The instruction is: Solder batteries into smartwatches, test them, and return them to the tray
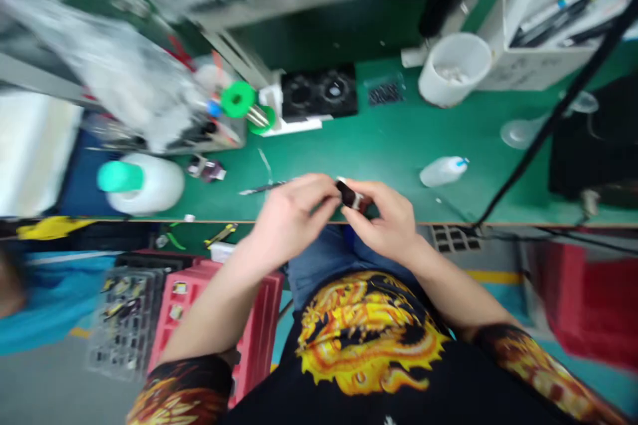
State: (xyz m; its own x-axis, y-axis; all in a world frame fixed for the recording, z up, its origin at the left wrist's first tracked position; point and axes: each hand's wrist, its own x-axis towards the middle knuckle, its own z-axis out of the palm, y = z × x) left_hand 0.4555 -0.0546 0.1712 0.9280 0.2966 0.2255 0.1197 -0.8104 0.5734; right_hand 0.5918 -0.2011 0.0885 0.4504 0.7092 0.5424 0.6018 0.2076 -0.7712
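Note:
A small dark part (347, 194) with a pale band and a brownish end is held at the front edge of the green bench. My right hand (386, 218) grips it between thumb and fingers from the right. From the other side, my left hand (298, 211) has its thumb and fingertips pinched at the part's dark left end. Its exact kind is too blurred to tell. Just beyond my left hand lies a thin dark tool (262, 188), perhaps tweezers, partly hidden by the fingers.
A white bottle with a green cap (149, 182) stands left, near green spools (239, 99). Behind are a black tray (319, 93), a bag of small black parts (385, 93) and a white cup (453, 70). A small bottle (442, 171) lies right. Red trays (269, 305) sit below left.

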